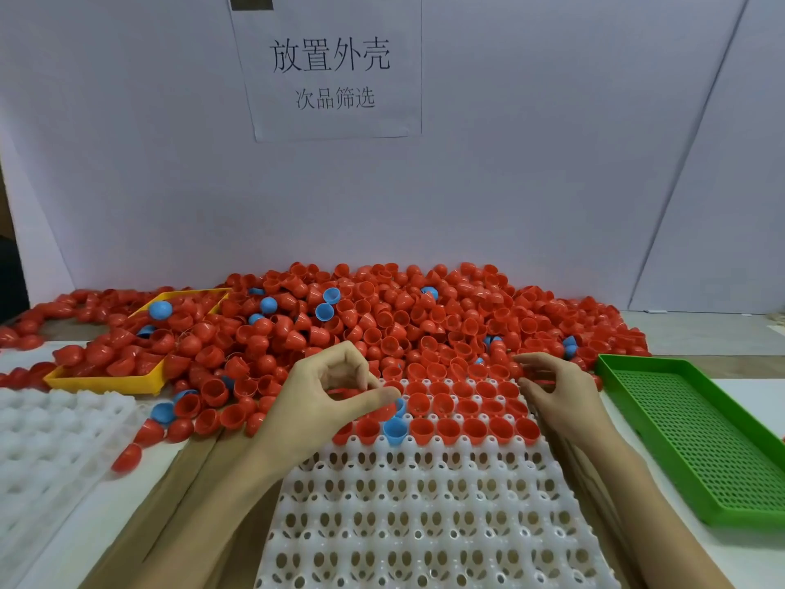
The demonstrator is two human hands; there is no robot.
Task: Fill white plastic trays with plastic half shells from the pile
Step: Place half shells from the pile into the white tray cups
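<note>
- At far left I noted a spare white tray (55, 440), its pockets unfilled, and behind it a yellow tray (102, 382) half buried in shells.
- The pile (382, 320) of red and blue half shells ran across the back of the table, touching the far edge of the centre tray (424, 516).
- My left hand (323, 401) pinched a red shell (384, 412) between thumb and fingers, just above the tray's third row.
- The far three rows were nearly full; the near rows stood vacant, so filling was at an early stage.
- My right hand (552, 388) reached into the pile's edge with fingers curled; I could not tell whether it held a shell.
- A green tray (696, 440) lay at right.
- Next move, in my judgement: seat the pinched shell open side up in a vacant pocket.
</note>
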